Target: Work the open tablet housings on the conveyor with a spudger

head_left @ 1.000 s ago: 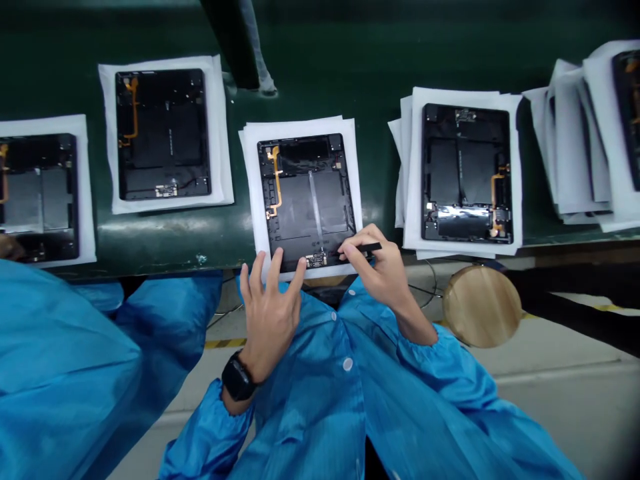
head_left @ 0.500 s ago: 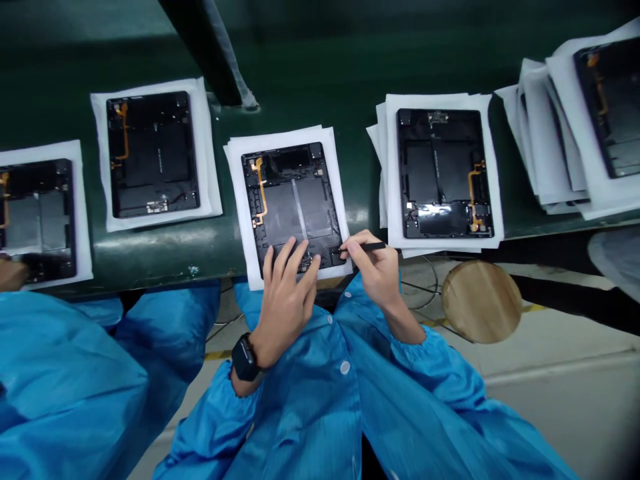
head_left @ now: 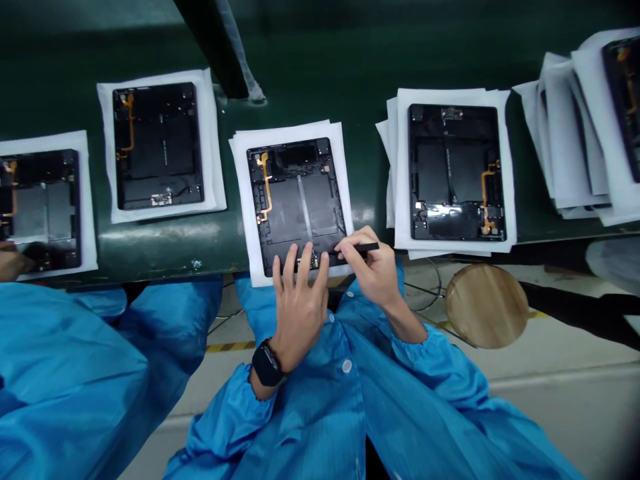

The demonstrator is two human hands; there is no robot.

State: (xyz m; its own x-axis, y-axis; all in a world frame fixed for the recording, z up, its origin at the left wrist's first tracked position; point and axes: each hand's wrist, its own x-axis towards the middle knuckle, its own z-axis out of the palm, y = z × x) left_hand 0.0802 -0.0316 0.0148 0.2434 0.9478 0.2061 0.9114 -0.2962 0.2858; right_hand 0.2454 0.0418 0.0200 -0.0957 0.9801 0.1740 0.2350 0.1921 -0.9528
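Note:
An opened tablet (head_left: pixel 285 213) lies on white foam sheets (head_left: pixel 240 193) at the table's front edge, its dark inner parts and an orange flex cable (head_left: pixel 269 193) facing up. My left hand (head_left: pixel 300 313) rests with spread fingertips on the tablet's near edge, beside a small circuit board (head_left: pixel 311 259), partly covering it. Pinched in my right hand (head_left: pixel 373 267) is a slim black pen-like tool (head_left: pixel 367 247). Its tip is at the tablet's lower right corner; my fingers hide just what it touches.
Other opened tablets lie on foam sheets along the green table (head_left: pixel 310 73): two at left, one at right (head_left: pixel 455 173), another at far right. A dark post (head_left: pixel 215 53) stands behind. A co-worker's hand (head_left: pixel 13 261) is at the far left. A round wooden stool (head_left: pixel 486 305) stands below.
My left hand has shifted slightly right along the tablet's near edge, toward the circuit board. The tool in my right hand has moved slightly left. The whole view has shifted a little.

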